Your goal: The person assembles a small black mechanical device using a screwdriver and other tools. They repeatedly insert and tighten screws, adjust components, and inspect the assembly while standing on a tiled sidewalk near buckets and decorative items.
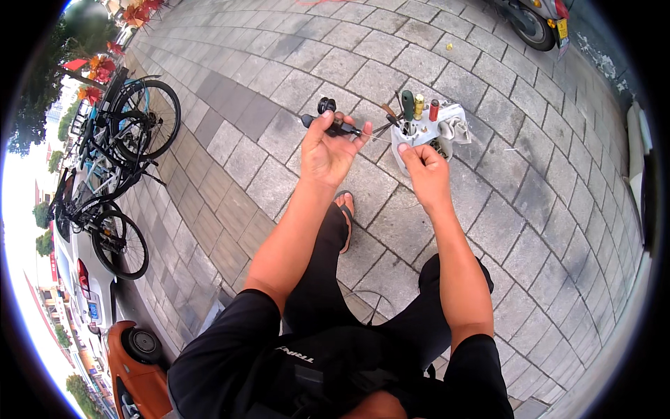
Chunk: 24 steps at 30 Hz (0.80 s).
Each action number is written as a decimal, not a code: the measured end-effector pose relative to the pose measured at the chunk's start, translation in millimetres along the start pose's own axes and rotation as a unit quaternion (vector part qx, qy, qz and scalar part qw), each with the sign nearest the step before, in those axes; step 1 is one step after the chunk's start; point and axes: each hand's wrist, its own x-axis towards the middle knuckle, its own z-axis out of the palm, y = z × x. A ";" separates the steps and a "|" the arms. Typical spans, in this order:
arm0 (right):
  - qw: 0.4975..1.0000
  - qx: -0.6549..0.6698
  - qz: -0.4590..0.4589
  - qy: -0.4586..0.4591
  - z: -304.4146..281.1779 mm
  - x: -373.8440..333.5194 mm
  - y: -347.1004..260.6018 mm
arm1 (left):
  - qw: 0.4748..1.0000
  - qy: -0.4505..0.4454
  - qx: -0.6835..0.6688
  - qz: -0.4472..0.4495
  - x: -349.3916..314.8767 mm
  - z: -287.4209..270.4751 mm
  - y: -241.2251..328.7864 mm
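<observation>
My left hand [326,150] is closed round a black bicycle part [338,127] with a rounded knob on top, which looks like a gear shifter. Out of its right end runs a thin cable [380,139] toward my right hand [427,167], whose thumb and fingers pinch together on it. Just beyond that hand, and partly hidden by it, a white plastic tool container [453,115] sits on the paving. It holds a green-handled tool [407,103], a yellow canister [419,106], a red cylinder [434,109] and several small tools.
My sandalled foot [345,213] rests on the grey paving stones [488,188]. Bicycles [132,133] stand at the left, with a white car [87,279] and an orange vehicle [139,370] nearer. A parked motorbike's wheel [532,29] shows at the far right, beside a wall.
</observation>
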 end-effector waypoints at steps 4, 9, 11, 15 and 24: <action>0.982 0.176 0.060 0.025 -2.4 5.1 -0.5 | 0.999 -0.026 0.031 -0.023 -4.7 5.3 -7.9; 0.935 0.352 0.051 -0.005 1.8 -1.3 -25.1 | 0.998 -0.026 0.048 -0.044 -7.8 2.8 -21.0; 0.907 0.412 0.064 -0.049 -6.4 0.1 -23.0 | 0.997 -0.026 0.046 -0.057 -6.9 1.4 -25.2; 0.888 0.439 0.113 -0.075 -12.0 0.4 -26.8 | 0.996 -0.023 0.042 -0.075 -6.1 1.4 -33.9; 0.921 0.367 0.125 -0.035 -9.7 -1.6 -34.7 | 0.996 -0.026 0.018 -0.088 -9.5 6.3 -41.1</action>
